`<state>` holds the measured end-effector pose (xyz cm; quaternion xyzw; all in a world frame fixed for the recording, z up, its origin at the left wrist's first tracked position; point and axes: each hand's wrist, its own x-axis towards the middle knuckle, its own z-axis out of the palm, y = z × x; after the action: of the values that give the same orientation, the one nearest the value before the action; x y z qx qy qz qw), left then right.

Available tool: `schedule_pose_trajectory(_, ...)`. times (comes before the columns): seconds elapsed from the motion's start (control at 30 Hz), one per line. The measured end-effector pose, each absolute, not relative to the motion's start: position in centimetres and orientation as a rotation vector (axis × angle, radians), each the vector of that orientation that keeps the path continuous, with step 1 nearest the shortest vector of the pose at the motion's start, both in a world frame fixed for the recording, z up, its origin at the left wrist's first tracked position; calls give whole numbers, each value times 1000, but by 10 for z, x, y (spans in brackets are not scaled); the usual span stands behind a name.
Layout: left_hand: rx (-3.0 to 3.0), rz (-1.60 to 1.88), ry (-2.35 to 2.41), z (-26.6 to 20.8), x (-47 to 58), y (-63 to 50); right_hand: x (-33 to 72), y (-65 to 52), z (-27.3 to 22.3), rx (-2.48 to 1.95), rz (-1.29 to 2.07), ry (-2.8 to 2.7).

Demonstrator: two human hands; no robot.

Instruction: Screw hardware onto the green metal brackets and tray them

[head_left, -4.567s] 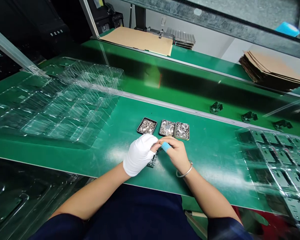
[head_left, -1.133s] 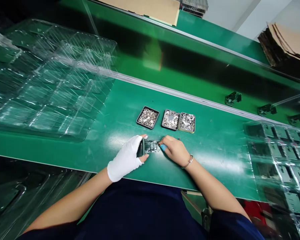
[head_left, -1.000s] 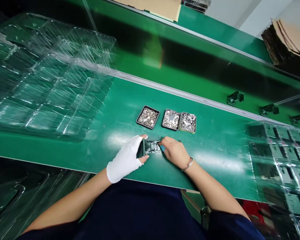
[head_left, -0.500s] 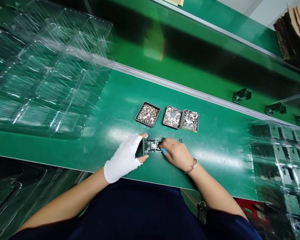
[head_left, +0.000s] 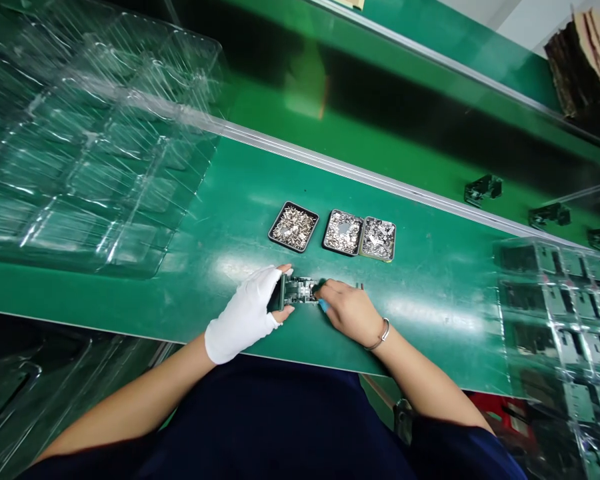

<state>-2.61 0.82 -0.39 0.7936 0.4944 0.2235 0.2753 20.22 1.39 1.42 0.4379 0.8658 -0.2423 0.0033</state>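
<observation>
In a white glove with bare fingertips, my left hand (head_left: 247,310) grips a dark green plastic housing (head_left: 296,290) with metal parts along its middle, low over the green bench. Thumb and fingers hold it from both sides at its wide left end. My right hand (head_left: 349,307), bare-palmed with blue on one fingertip and a bracelet on the wrist, is closed at the housing's right end. Its bent fingertips meet the metal parts there; whatever they pinch is hidden. Beyond the hands lie a tray of small metal pieces (head_left: 279,237) and two adjoining trays (head_left: 341,253) of metal bits.
Clear plastic compartment trays (head_left: 105,180) are stacked at the left. More clear trays (head_left: 555,287) holding green housings stand at the right. Several dark housings (head_left: 483,190) sit past the metal rail (head_left: 330,163). Cardboard (head_left: 587,60) is piled at the upper right.
The whole view has shifted very slightly. Both hands stay at the housing, with the right fingertips moving a little at its right end.
</observation>
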Motion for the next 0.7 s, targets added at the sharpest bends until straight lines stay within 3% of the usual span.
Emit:
schedule_pose_trajectory(0.2,2146,565,1316,-4,-27,8,206,16,12,1390,-962,2740)
schedule_pose_trajectory(0.47,2154,553,1319,-4,-29,6,194,11,20,1375,-700,2616)
schedule_pose_trajectory(0.7,2154,549,1303,-4,-27,7,192,8,21,1405,-727,2564)
